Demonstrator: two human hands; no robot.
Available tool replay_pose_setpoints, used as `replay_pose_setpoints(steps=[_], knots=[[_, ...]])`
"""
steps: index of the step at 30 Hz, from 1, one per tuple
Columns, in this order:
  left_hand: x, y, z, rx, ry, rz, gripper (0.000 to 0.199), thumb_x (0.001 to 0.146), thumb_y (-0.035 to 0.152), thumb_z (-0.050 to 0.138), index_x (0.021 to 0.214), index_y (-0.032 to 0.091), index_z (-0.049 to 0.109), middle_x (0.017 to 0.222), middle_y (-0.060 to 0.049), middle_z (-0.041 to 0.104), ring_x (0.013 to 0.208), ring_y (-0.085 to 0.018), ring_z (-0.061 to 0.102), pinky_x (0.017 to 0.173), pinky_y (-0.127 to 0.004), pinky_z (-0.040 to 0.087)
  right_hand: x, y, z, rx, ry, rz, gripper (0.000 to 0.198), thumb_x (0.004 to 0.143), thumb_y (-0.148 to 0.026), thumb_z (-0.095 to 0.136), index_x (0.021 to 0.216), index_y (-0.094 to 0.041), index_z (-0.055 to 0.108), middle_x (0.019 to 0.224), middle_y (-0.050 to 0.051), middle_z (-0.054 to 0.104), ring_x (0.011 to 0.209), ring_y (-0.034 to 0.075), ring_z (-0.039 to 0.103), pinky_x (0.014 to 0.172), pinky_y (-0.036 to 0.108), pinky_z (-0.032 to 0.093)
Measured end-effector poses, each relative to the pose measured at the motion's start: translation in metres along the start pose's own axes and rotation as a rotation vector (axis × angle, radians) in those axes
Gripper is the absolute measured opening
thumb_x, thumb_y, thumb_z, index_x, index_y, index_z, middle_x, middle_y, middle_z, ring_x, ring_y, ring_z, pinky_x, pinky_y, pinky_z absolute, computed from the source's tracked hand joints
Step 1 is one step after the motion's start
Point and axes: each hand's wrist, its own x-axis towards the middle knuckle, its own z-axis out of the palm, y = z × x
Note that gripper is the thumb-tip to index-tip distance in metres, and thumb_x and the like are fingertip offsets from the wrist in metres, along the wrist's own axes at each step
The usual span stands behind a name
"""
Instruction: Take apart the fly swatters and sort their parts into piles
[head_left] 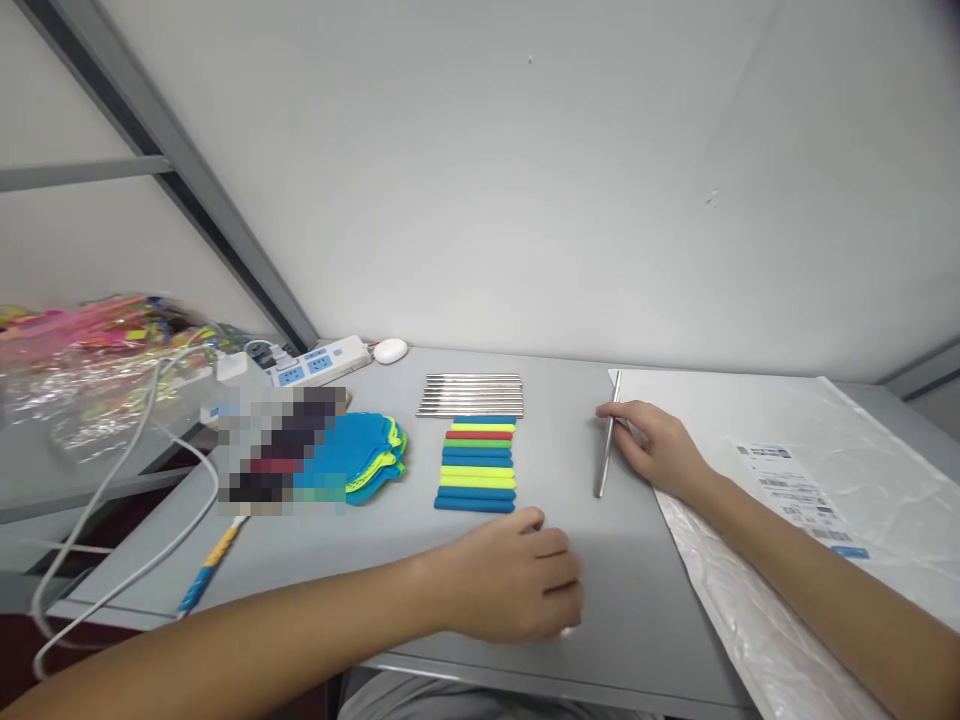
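My right hand (651,445) pinches a slim silver metal rod (606,455), which stands at a slant above the desk beside a white mailing bag. Near the desk's front edge, my left hand (521,575) is closed with its fingers curled under. A small pale bit shows below those fingers, too hidden to name. Just beyond the left hand, several foam-like tubes (478,455) in blue, yellow, green and red lie in a column. Behind them, several silver metal rods (471,395) rest side by side in a neat row.
Blue and yellow mesh pieces (364,455) lie left of the tubes, partly under a blurred patch. A white power strip (322,360), a white mouse (390,350) and cables are at the back left. The white mailing bag (757,415) covers the right side.
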Motion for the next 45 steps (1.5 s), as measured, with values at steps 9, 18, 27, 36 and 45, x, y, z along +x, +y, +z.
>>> replay_pose_setpoints(steps=[9,18,27,36,45], knots=[[0.028,-0.003,0.015,-0.069,0.017,-0.117,0.021,0.09,0.033,0.05,0.097,0.016,0.061,0.098,-0.008,0.058,0.086,-0.021,0.05,0.071,-0.035,0.034,0.003,-0.009,-0.008,0.16,-0.135,-0.106,0.034,0.092,-0.031,0.05,0.124,-0.024,0.055,0.11,0.009,0.065,0.1,0.025,0.059,0.088,0.044,0.046],[0.022,-0.008,0.011,-0.017,0.046,-0.069,0.017,0.088,0.029,0.054,0.097,0.016,0.061,0.098,-0.008,0.059,0.084,-0.02,0.051,0.074,-0.036,0.036,0.007,-0.034,0.0,1.012,-0.031,0.497,0.024,0.087,-0.039,0.063,0.099,-0.026,0.046,0.091,0.001,0.064,0.067,0.014,0.057,0.066,0.032,0.047],[0.021,-0.007,0.011,-0.096,0.069,-0.095,0.019,0.085,0.028,0.056,0.102,0.017,0.057,0.098,-0.006,0.061,0.081,-0.019,0.052,0.067,-0.034,0.037,0.005,-0.029,-0.003,1.343,-0.291,0.613,0.03,0.088,-0.038,0.061,0.11,-0.027,0.043,0.076,-0.005,0.059,0.043,0.007,0.049,0.045,0.022,0.035],[0.011,-0.029,-0.014,-0.409,0.655,-0.456,0.031,0.087,0.009,0.05,0.116,0.019,0.048,0.1,-0.007,0.058,0.091,-0.017,0.052,0.081,-0.033,0.044,0.002,-0.022,-0.012,1.356,-0.716,0.585,0.029,0.09,-0.038,0.058,0.109,-0.016,0.061,0.061,-0.008,0.049,0.033,0.001,0.023,0.037,0.021,0.017],[0.011,-0.052,-0.003,-0.126,0.214,-0.558,0.018,0.097,0.03,0.05,0.093,0.019,0.064,0.096,-0.004,0.064,0.091,-0.019,0.047,0.076,-0.035,0.034,0.005,-0.023,-0.017,1.149,-0.883,0.489,0.035,0.088,-0.038,0.062,0.113,-0.014,0.066,0.066,-0.004,0.055,0.037,0.002,0.034,0.039,0.022,0.023]])
